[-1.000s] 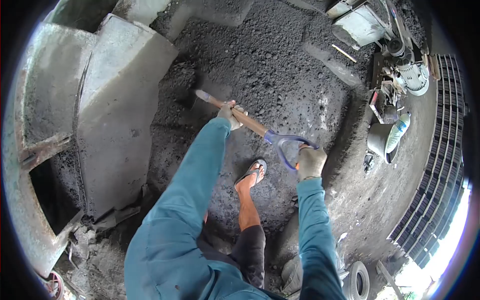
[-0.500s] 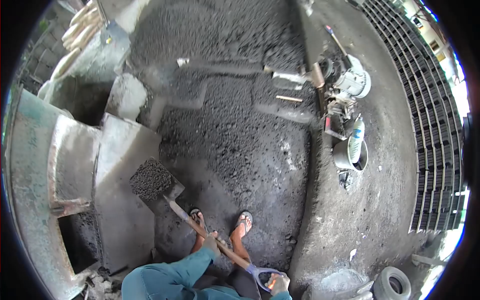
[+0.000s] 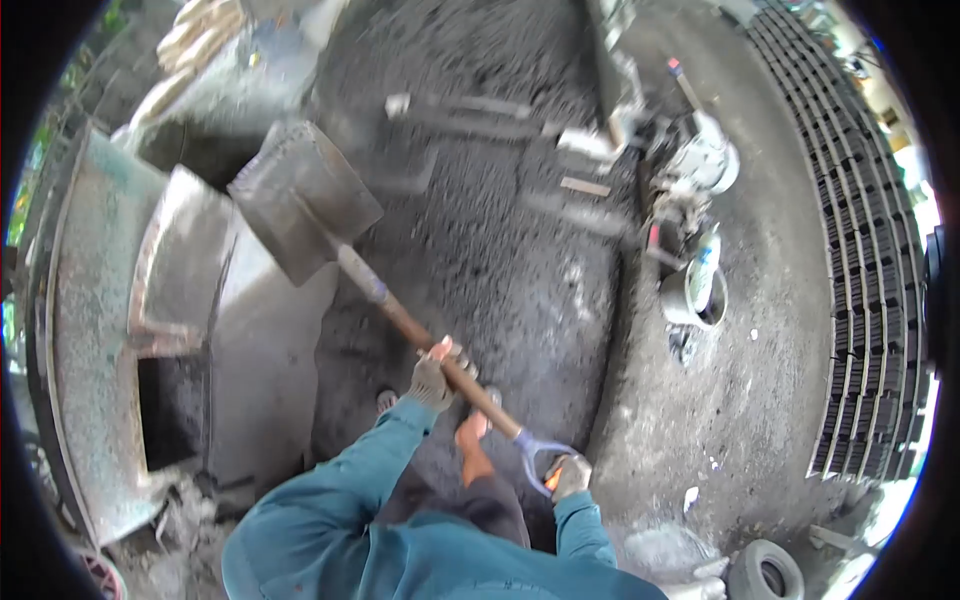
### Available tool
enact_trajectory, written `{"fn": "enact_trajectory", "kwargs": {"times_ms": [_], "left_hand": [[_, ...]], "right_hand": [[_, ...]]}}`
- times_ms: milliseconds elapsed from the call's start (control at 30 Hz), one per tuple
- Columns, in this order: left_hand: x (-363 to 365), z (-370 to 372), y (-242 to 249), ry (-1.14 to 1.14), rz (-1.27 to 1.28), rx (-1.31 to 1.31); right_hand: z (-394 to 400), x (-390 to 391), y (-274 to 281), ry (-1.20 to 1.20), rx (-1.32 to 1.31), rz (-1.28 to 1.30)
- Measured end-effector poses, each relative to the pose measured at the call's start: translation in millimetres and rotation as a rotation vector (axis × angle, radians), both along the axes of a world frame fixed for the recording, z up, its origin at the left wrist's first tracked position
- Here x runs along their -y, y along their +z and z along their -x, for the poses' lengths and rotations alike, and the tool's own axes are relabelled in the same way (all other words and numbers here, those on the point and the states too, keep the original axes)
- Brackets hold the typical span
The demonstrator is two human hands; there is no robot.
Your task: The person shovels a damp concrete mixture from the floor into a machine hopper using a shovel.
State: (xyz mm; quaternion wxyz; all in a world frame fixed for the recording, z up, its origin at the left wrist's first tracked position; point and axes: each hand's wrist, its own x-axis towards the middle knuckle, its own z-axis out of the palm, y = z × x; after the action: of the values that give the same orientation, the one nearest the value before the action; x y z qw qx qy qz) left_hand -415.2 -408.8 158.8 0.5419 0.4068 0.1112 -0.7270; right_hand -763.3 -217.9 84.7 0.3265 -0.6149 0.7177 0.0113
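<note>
While the left hand's point(image 3: 433, 380) gloved fingers wrap the shovel's point(image 3: 300, 195) shaft and the right hand's point(image 3: 571, 477) curl around its handle, the broad blade angles near a grey slab point(image 3: 265, 370); a slack forward grip could let it twist and strike.

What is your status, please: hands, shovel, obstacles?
Left hand on shaft, right hand on grip. Shovel raised, blade looks bare. No obstacle seen at blade.
</note>
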Motion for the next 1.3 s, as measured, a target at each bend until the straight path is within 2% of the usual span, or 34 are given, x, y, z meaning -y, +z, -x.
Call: {"fn": "enact_trajectory", "kwargs": {"times_ms": [33, 67, 100, 133, 167, 233, 333, 367, 433, 467, 533, 567, 600, 633, 667, 700, 767, 833, 867, 933, 967, 1067, 1100, 1167, 1200, 1233, 1267, 1300], "left_hand": [[-20, 11, -11, 0.044, -0.086, -0.13], [-40, 22, -33, 0.115, -0.26, -0.184], [-60, 32, -69, 0.189, -0.429, -0.241], [-86, 44, -134, 0.213, -0.561, -0.36], [-113, 61, -150, 0.098, -0.479, -0.224], [-159, 99, -209, 0.095, -0.701, -0.334], [-199, 141, -259, 0.004, -0.756, -0.379], [-201, 141, -265, 0.04, -0.778, -0.392], [-204, 126, -274, 0.103, -0.822, -0.403], [-201, 106, -279, 0.111, -0.74, -0.433], [-187, 47, -298, 0.132, -0.558, -0.478], [-183, 20, -332, 0.236, -0.646, -0.474], [-182, -10, -367, 0.338, -0.734, -0.466], [-179, -64, -373, 0.317, -0.586, -0.418], [-170, -108, -367, 0.292, -0.431, -0.367], [-151, -122, -351, 0.308, -0.509, -0.295], [-126, -135, -323, 0.319, -0.672, -0.154], [-139, -109, -335, 0.282, -0.627, -0.143], [-152, -89, -335, 0.259, -0.584, -0.168], [-190, -59, -313, 0.219, -0.497, -0.264], [-180, -46, -258, 0.261, -0.611, -0.137], [-164, -26, -155, 0.288, -0.522, -0.123], [-134, -31, -82, 0.304, -0.438, -0.136], [-112, -42, -60, 0.1, -0.238, 0.132], [-97, -49, -51, -0.003, -0.136, 0.268], [-80, -53, -42, 0.023, -0.128, 0.229], [-66, -54, -35, 0.044, -0.122, 0.185], [-63, -55, -57, 0.018, -0.119, 0.172]], "right_hand": [[7, -14, 3, -0.583, 0.49, -0.217], [14, -28, 7, -1.302, 0.858, -0.225], [0, -21, 52, -1.343, 0.794, -0.202], [-5, -24, 72, -1.376, 0.734, -0.17], [-3, -35, 72, -1.326, 0.57, -0.108], [6, -63, 65, -1.198, 0.267, 0.035], [37, -98, 38, -0.974, 0.105, 0.251], [27, -91, 43, -0.888, 0.008, 0.241], [1, -68, 38, -1.02, 0.08, 0.083], [-14, -58, 30, -1.093, 0.12, 0.015], [-64, -35, 7, -1.005, 0.345, 0.039], [-105, -17, -4, -0.924, 0.415, 0.03], [-150, 3, -8, -0.917, 0.391, -0.057], [-191, 20, -14, -0.912, 0.37, -0.141], [-220, 28, -29, -0.788, 0.419, -0.097], [-219, 18, -83, -0.673, 0.416, 0.048], [-222, 31, -66, -0.755, 0.584, -0.051], [-208, 34, -29, -0.855, 0.695, -0.065], [-180, 20, -29, -0.971, 0.761, -0.077], [-128, -11, -17, -1.129, 0.598, -0.175], [-95, -38, -24, -1.2, 0.646, -0.159], [-52, -71, -21, -1.414, 0.691, -0.266], [-52, -70, -34, -1.369, 0.646, -0.302], [-61, -64, -74, -1.349, 0.534, -0.467], [-72, -54, -86, -1.239, 0.579, -0.471], [-67, -49, -86, -1.045, 0.541, -0.413], [-68, -38, -78, -1.125, 0.602, -0.391], [-72, -24, -67, -1.205, 0.662, -0.368]]}}
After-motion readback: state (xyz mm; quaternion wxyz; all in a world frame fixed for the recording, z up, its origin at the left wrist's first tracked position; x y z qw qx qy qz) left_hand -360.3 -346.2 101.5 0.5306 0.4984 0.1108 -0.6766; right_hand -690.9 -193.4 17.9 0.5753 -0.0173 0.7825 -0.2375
